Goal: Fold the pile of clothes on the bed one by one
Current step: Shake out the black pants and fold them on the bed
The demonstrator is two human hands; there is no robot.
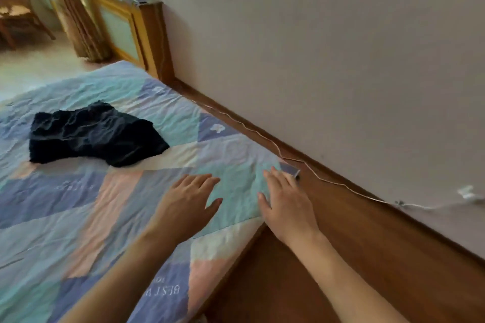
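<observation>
The left hand (pixel 189 200) reaches out over the bed (pixel 78 217) with its fingers straight and spread, palm down, holding nothing; whether it rests on the cover or hangs just above it cannot be told. The right hand (pixel 284 202) lies beside it, nearer the wall (pixel 328 47), also flat with straight fingers and holding nothing, its fingertips at the corner of the patchwork cover where the cover meets the wooden bed frame (pixel 354 238). Both forearms come in from the lower edge of the head view. A dark garment (pixel 94 135), crumpled and unfolded, lies on the cover well apart from both hands, farther up the bed and to the left. The cover is a quilt of pale blue, teal, pink and cream patches, wrinkled, with some lettering near the lower edge. A thin white cable (pixel 309 170) runs along the frame beside the wall. Farther back a wooden cabinet (pixel 131 34) stands against the wall, and a wooden chair (pixel 15 8) shows at the upper left.
</observation>
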